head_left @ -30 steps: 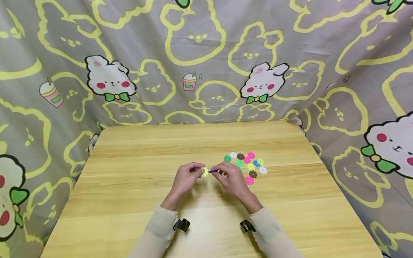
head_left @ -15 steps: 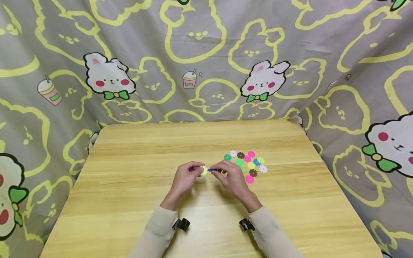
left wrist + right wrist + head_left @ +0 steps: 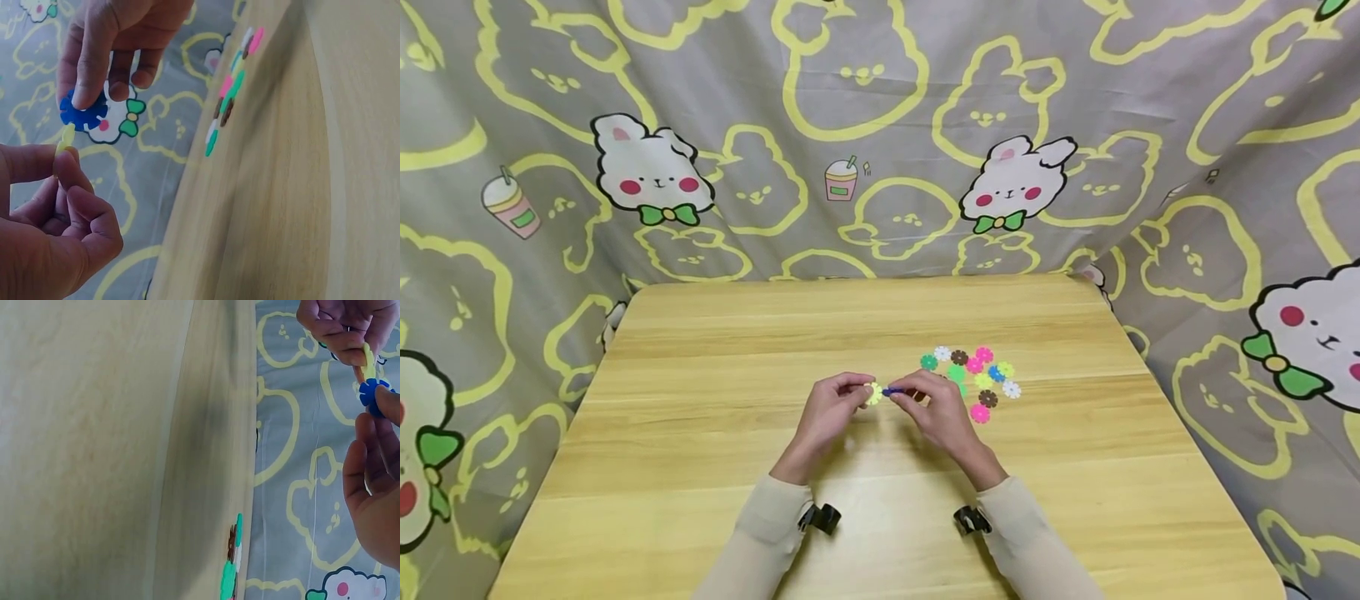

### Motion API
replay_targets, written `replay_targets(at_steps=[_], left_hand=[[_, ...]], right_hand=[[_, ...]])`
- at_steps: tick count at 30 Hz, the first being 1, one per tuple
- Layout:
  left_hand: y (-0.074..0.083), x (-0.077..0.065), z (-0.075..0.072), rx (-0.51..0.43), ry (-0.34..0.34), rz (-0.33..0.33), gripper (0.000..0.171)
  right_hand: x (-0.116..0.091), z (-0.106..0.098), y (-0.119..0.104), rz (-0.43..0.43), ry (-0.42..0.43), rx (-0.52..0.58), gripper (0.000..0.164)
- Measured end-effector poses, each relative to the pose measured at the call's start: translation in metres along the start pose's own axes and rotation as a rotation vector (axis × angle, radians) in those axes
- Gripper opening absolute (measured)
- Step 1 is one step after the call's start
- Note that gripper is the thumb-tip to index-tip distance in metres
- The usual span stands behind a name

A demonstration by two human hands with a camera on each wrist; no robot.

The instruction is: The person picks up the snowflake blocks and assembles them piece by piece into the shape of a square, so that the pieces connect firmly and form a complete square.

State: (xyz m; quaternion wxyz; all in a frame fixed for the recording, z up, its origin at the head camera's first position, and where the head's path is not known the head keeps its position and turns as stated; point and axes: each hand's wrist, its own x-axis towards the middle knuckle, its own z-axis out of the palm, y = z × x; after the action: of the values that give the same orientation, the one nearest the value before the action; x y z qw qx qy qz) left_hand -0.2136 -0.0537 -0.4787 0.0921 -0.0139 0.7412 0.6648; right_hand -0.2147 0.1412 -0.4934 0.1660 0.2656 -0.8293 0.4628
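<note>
Thumb and fingers of my left hand (image 3: 831, 417) pinch a yellow notched flower disc (image 3: 875, 393), a snowflake-type building piece. In the left wrist view it stands nearly edge-on. Opposite it, my right hand (image 3: 938, 415) pinches a blue notched flower disc (image 3: 87, 117) between thumb and forefinger. The two discs meet edge to edge at right angles, yellow (image 3: 368, 362) against the rim of the blue one (image 3: 369, 394). Both are held up above the wooden table (image 3: 700, 433). The right hand's other fingers hang loosely below the blue disc.
Several loose flower discs lie flat beyond and right of my right hand, among them a pink disc (image 3: 980, 413), a brown disc (image 3: 988, 398), a white disc (image 3: 1012, 389) and a green disc (image 3: 928, 362). A patterned curtain (image 3: 887, 125) surrounds the table's back and sides.
The head view has tipped slightly, so the table and hands appear a little higher. Both hands keep their pinch on the two discs, which stay joined at their edges.
</note>
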Motion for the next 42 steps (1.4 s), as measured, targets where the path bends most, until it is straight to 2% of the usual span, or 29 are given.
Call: replay_targets(at_steps=[5,11,15,19,27,36,42], left_hand=[[0.0,-0.001,0.0,0.001,-0.004,0.001,0.025],[0.001,-0.001,0.001,-0.024,-0.015,-0.021,0.025],[0.002,-0.002,0.0,-0.045,-0.034,-0.038,0.026],[0.001,0.0,0.001,-0.052,-0.039,-0.042,0.027],[-0.001,0.001,0.004,-0.063,-0.031,-0.024,0.024],[-0.003,0.002,0.007,-0.086,-0.015,-0.015,0.022],[-0.003,0.002,0.006,-0.102,-0.007,-0.042,0.024]], right_hand=[[0.0,0.0,0.0,0.004,-0.003,0.043,0.012],[0.0,0.001,-0.006,0.125,0.002,0.09,0.011],[0.0,0.002,-0.007,0.153,0.002,0.104,0.013],[0.0,0.004,-0.005,0.139,0.018,0.09,0.011],[-0.002,0.008,0.0,0.035,0.089,0.041,0.006],[-0.001,0.015,0.0,0.038,0.131,0.019,0.007],[-0.002,0.018,0.002,0.045,0.127,0.014,0.009]])
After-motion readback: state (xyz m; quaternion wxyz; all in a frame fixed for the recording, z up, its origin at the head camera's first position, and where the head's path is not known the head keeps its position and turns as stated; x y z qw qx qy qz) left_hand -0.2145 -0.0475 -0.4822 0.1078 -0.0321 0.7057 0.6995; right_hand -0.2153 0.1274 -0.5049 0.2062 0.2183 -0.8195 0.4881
